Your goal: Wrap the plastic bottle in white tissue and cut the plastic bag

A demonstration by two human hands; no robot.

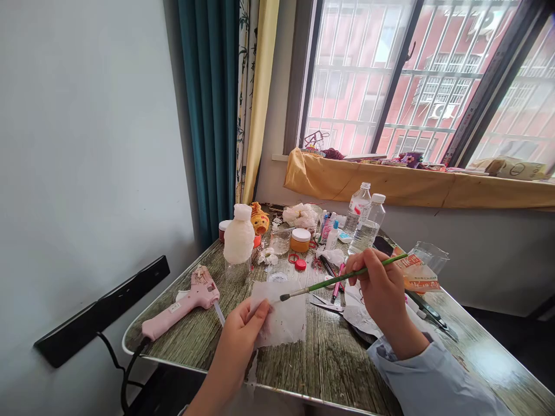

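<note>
My left hand [248, 325] pinches the left edge of a thin white sheet of tissue paper [288, 320] above the table's near side. My right hand [381, 289] grips a paintbrush [336, 281] with a green handle, its dark bristles pointing left over the upper part of the sheet. Whether the bristles touch the sheet I cannot tell. Behind the sheet stands a bottle wrapped in white paper [240, 240], its lower part clear. Scissors [328, 307] lie just right of the sheet, partly under white paper near my right wrist.
A pink glue gun [186, 309] lies at the table's left edge, its cord hanging down. Farther back are a jar with a white lid [300, 240], a red cap [300, 264], water bottles [367, 225], a yellow knitted figure [259, 221] and a utility knife [429, 312] at right.
</note>
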